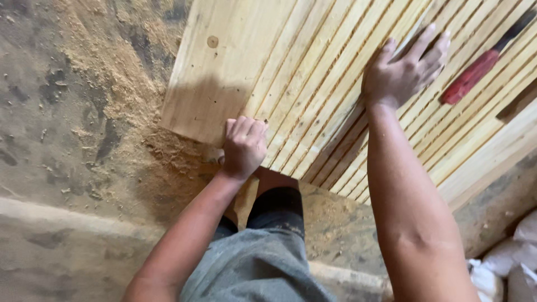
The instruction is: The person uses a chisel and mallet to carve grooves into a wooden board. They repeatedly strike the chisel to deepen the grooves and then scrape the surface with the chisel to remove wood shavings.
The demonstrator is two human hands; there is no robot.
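Risk, as I judge it: left hand (244,146) is curled shut on the near edge of the slatted pine panel (347,84), fingers over the rim, while right hand (404,70) lies open and flat on the slats w/ nothing gripped, so if the panel, resting on the sawdust-strewn floor (72,112), slides or tips, fingers could get pinched or catch splinters. Count: 1 panel w/ approx. a dozen-plus slats (can't tell exactly), 1 red-handled tool (475,75) lying on it beyond the right hand, 2 hands, a few white sacks (512,263) at lower right.
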